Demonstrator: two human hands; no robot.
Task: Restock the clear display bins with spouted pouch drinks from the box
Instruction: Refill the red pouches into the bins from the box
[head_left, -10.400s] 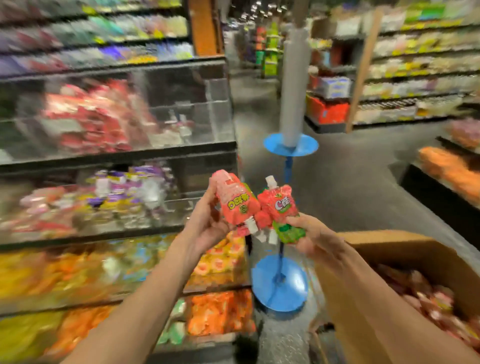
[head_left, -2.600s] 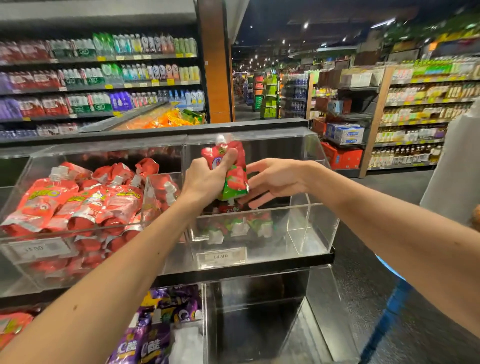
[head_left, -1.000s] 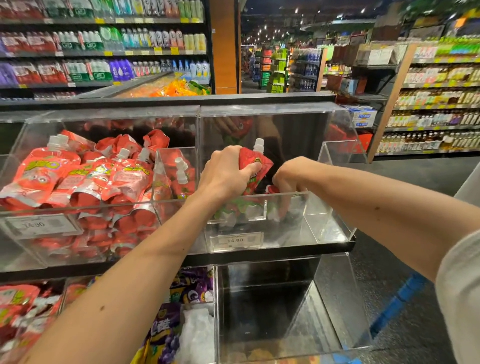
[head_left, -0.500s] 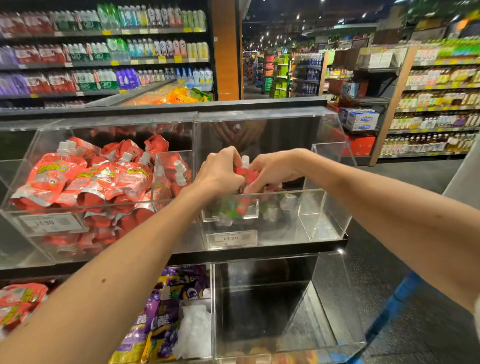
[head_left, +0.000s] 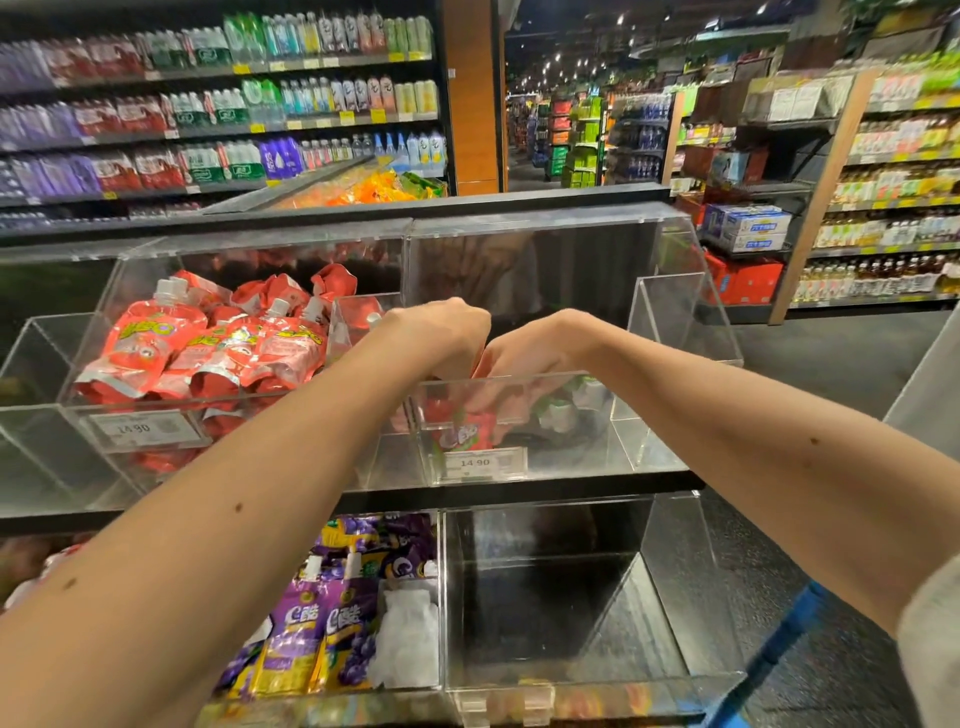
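Note:
Both my hands reach down into the right-hand clear display bin (head_left: 649, 415) on the top tier. My left hand (head_left: 441, 332) has its fingers curled downward behind the bin's front wall. Just to its right, my right hand (head_left: 524, 358) touches it, fingers pointing down. Between their fingertips they hold a red spouted pouch (head_left: 465, 434) with a green bottom, low in the bin. A few other pouches (head_left: 561, 415) lie behind it, white caps showing. The box is out of view.
The left top bin holds a heap of red pouches (head_left: 208, 353). Below it, a bin has purple pouches (head_left: 322, 623). The lower right bin (head_left: 545, 597) holds nothing. A price label (head_left: 485, 462) reads 14.90. Store shelves (head_left: 893, 171) line the aisle at right.
Both hands have sunk from above the bin's rim down into it, taking the red pouch with them. The pouch now sits low behind the front wall.

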